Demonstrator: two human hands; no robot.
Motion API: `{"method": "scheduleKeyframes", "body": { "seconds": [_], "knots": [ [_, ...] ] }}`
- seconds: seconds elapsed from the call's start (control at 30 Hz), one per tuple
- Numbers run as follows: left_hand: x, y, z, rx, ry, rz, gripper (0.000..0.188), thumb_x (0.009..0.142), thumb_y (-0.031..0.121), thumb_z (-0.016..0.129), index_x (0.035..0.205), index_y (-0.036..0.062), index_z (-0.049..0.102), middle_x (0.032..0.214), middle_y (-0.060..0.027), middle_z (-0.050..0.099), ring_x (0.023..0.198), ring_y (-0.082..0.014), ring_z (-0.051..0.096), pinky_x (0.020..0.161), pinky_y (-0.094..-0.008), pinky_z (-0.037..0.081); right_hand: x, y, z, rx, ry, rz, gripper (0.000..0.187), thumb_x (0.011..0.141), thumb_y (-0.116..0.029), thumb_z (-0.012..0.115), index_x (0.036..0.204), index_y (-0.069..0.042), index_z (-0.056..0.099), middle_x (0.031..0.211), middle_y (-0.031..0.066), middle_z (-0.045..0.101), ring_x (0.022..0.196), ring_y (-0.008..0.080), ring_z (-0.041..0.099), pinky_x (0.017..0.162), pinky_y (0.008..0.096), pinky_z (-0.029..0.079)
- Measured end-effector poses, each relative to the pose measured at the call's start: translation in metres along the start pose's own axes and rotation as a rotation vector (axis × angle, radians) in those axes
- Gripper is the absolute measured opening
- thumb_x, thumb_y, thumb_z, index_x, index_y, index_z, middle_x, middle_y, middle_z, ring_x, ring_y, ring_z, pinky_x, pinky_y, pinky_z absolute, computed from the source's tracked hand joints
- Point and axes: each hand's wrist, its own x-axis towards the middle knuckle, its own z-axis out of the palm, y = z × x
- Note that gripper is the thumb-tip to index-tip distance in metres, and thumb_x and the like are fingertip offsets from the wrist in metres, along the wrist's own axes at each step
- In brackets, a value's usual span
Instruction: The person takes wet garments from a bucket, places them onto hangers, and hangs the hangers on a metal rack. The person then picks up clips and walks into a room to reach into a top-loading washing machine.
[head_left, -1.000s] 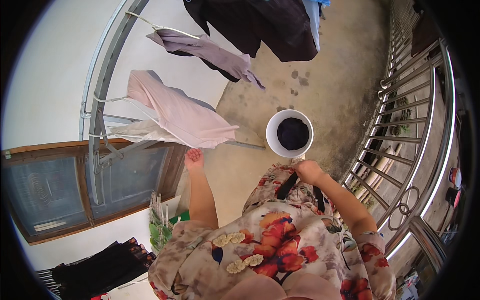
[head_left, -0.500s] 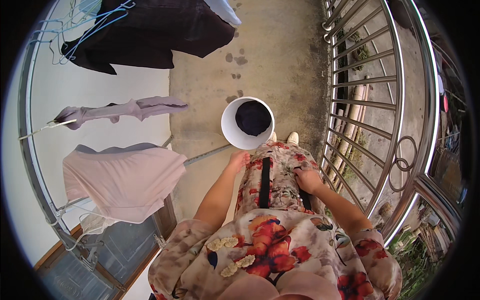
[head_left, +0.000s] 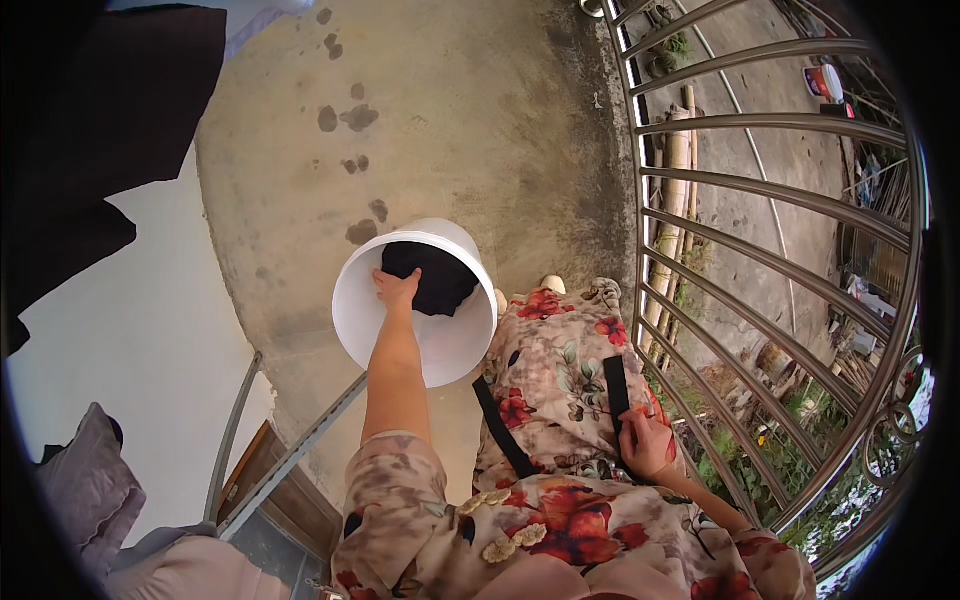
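Observation:
A white bucket point(head_left: 355, 318) stands on the floor in front of me, its mouth tipped toward my view. Bunched dark cloth point(head_left: 440, 283) lies inside it. My left hand point(head_left: 398, 288) reaches into the bucket at the near left edge of that cloth, its fingers apart and not closed around it. At my right thigh, my right hand point(head_left: 646, 441) has its fingers curled against a black strap point(head_left: 616, 385) hanging over my floral clothing. A second black strap point(head_left: 503, 430) hangs on the left side.
Metal railing point(head_left: 775, 121) runs along the right, with bamboo poles point(head_left: 676, 180) beyond it. Dark garments point(head_left: 110, 110) hang at the upper left, a greyish garment point(head_left: 95, 480) at the lower left. A metal bar point(head_left: 290, 455) slants near the bucket. Wet spots mark the concrete floor point(head_left: 500, 120).
My left hand has moved from beside my leg into the bucket, onto the dark cloth. The view has turned and come closer to the bucket. My right hand stays by the strap.

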Motion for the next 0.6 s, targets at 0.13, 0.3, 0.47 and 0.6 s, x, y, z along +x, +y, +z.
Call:
{"method": "scheduleKeyframes", "body": {
  "seconds": [0.13, 0.3, 0.47, 0.6],
  "knots": [
    [0.051, -0.023, 0.048, -0.166, -0.2, 0.06, 0.13, 0.064, 0.047, 0.085, 0.148, -0.0068, 0.001, 0.149, -0.0226, 0.034, 0.137, -0.0341, 0.035, 0.111, -0.0359, 0.035, 0.009, 0.022, 0.011, -0.027, -0.003, -0.069, 0.018, 0.077, -0.001, 0.061, 0.094, -0.007, 0.059, 0.06, 0.0075, 0.057, 0.051, 0.0267, 0.058, 0.048, 0.0353, 0.044],
    [-0.036, -0.021, 0.122, -0.182, -0.509, 0.215, 0.061, 0.08, 0.031, 0.071, 0.121, -0.012, 0.056, 0.122, -0.0297, 0.058, 0.117, -0.0383, 0.056, 0.097, -0.0391, 0.044, 0.009, 0.01, 0.003, 0.0, -0.029, -0.01, 0.015, 0.077, -0.002, 0.061, 0.091, -0.009, 0.059, 0.059, 0.0072, 0.056, 0.049, 0.0238, 0.058, 0.047, 0.0341, 0.044],
    [-0.142, -0.017, 0.057, -0.064, -0.316, 0.396, 0.048, 0.086, 0.034, 0.063, 0.111, -0.007, 0.061, 0.105, -0.0285, 0.064, 0.101, -0.0405, 0.061, 0.085, -0.0447, 0.048, 0.086, -0.015, 0.032, 0.225, -0.271, 0.149, 0.033, 0.084, -0.036, 0.069, 0.094, -0.005, 0.064, 0.064, 0.0082, 0.064, 0.055, 0.0235, 0.063, 0.053, 0.0356, 0.049],
    [-0.243, -0.04, -0.022, -0.465, -0.04, 0.555, 0.038, 0.091, 0.034, 0.061, 0.094, -0.0034, 0.065, 0.078, -0.0214, 0.066, 0.075, -0.0375, 0.065, 0.069, -0.0413, 0.049, 0.198, -0.065, 0.126, 0.057, -0.514, 0.249, 0.082, 0.081, -0.058, 0.063, 0.129, 0.007, 0.044, 0.113, 0.0257, 0.063, 0.105, 0.0405, 0.061, 0.089, 0.0448, 0.049]
  ]
}}
